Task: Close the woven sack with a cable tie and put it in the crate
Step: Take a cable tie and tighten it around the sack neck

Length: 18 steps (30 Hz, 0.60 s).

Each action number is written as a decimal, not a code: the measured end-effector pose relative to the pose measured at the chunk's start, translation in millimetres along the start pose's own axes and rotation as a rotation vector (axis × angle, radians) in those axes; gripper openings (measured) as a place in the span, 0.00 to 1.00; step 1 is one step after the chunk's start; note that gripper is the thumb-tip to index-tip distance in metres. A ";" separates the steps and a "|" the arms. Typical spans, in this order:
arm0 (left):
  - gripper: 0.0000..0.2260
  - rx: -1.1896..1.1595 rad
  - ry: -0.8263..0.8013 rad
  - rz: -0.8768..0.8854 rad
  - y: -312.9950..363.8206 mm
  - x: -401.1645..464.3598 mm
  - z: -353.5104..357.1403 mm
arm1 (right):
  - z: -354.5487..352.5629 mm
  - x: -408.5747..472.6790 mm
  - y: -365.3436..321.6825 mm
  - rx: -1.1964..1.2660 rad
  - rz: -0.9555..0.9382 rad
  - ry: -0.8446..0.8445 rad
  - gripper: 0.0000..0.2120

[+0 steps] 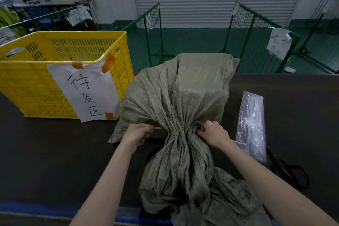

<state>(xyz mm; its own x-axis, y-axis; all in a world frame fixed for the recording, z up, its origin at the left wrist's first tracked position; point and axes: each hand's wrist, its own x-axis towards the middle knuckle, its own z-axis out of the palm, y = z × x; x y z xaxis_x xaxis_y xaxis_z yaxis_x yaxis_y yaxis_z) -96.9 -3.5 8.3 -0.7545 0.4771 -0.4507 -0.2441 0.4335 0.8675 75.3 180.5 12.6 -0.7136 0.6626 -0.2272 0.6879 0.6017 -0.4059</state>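
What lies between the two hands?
In the head view, the gathered neck of the woven sack lies between the left hand and right hand.

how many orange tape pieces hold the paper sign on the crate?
3 visible: top middle, top right corner, bottom right corner of the paper sign. The sign's left corners show none.

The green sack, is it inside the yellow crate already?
No, the woven sack lies on the dark table beside the yellow crate, both hands at its gathered neck.
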 end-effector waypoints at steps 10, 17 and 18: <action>0.08 -0.311 0.527 0.280 3.6 -4.5 7.3 | -31.5 1.3 3.1 0.011 0.041 0.087 0.10; 0.08 -0.047 0.398 0.680 46.4 -14.2 27.8 | -74.5 -0.3 -9.4 0.647 -0.011 -0.062 0.07; 0.08 -0.032 0.364 0.700 51.6 -12.5 30.5 | -77.8 -1.5 -9.6 0.750 -0.017 -0.088 0.06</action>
<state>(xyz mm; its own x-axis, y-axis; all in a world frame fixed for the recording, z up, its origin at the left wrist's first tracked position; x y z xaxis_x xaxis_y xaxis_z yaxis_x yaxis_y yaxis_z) -81.5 36.2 52.3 -0.8898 0.3480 0.2950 0.3481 0.0998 0.9321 80.0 208.4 85.7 -0.7528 0.5988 -0.2732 0.4253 0.1258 -0.8962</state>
